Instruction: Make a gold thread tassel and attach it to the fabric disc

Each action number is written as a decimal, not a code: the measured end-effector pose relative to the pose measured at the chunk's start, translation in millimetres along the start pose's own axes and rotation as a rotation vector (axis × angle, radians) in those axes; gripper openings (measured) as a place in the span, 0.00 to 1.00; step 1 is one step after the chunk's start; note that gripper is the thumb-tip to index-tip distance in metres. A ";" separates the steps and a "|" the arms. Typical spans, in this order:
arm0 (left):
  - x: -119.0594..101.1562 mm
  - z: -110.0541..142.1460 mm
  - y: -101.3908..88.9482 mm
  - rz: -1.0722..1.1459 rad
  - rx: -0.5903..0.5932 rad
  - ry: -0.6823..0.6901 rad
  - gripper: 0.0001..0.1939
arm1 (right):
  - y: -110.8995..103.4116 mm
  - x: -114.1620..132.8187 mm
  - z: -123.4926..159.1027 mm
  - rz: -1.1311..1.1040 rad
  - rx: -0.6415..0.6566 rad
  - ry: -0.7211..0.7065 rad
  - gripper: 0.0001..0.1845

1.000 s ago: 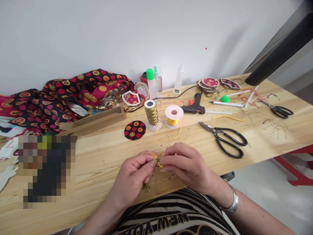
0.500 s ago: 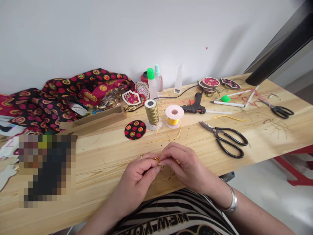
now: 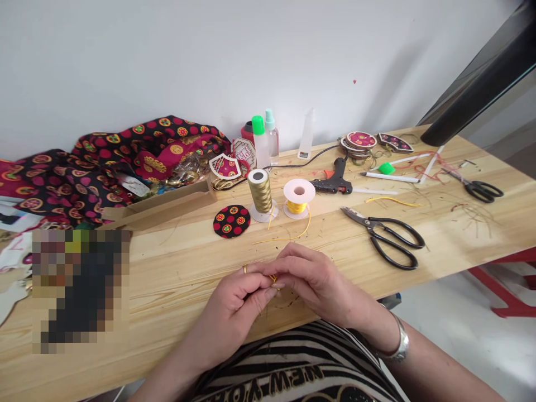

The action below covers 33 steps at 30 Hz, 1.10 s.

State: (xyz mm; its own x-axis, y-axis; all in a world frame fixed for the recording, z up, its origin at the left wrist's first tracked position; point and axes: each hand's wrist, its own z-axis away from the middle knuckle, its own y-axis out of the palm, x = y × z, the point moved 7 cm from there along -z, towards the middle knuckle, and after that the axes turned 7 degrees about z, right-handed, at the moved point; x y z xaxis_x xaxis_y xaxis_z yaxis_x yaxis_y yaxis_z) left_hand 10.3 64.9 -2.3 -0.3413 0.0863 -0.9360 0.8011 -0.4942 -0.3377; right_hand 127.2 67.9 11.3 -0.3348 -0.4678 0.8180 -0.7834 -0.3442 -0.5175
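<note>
A short yellow cord (image 3: 273, 278) shows between my fingertips, mostly covered by them. My left hand (image 3: 237, 304) pinches it from the left, a ring on one finger. From the right, my right hand (image 3: 312, 279) pinches the same cord, its fingertips meeting those of the left. Beyond the hands stand a spool of yellow cord (image 3: 298, 192) with a loose tail and a cone of gold thread (image 3: 260, 192). Left of these lies a round patterned fabric disc (image 3: 231, 221). Large black-handled scissors (image 3: 383, 237) rest open at the right.
Behind are a black glue gun (image 3: 335, 181), a green-capped bottle (image 3: 259, 142), and a stack of decorated pieces (image 3: 359, 143). Patterned cloth (image 3: 167, 145) and a cardboard box (image 3: 163, 204) fill the left. Smaller scissors (image 3: 483, 191) lie far right near a red stool (image 3: 502, 287).
My hands have closed together over the cord, hiding more of it. The dark green thread tuft seen below my left hand a second ago is out of sight.
</note>
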 end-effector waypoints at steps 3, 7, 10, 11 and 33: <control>-0.1 0.1 1.8 0.015 0.025 -0.008 0.12 | -1.0 -1.3 -0.8 -0.008 0.010 0.019 0.11; 0.2 2.2 4.8 0.045 0.082 -0.014 0.12 | -1.4 -3.1 -1.4 0.003 0.067 0.046 0.06; 0.6 2.9 6.8 0.044 0.123 -0.019 0.13 | -1.2 -2.8 -1.3 0.007 0.115 0.046 0.05; 0.8 2.7 7.3 0.043 0.132 -0.020 0.13 | -1.2 -2.4 -1.3 0.001 0.123 0.043 0.06; 0.9 1.0 9.3 0.068 0.163 -0.012 0.14 | 2.3 -12.6 -0.7 -0.124 0.121 0.183 0.05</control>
State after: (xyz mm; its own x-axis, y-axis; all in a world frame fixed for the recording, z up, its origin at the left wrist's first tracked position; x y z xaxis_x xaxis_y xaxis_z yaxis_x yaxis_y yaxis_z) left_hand 16.9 59.5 -6.2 -0.2957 0.0378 -0.9545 0.7327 -0.6321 -0.2520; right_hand 129.3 73.6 0.0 -0.3380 -0.2643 0.9033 -0.7597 -0.4899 -0.4276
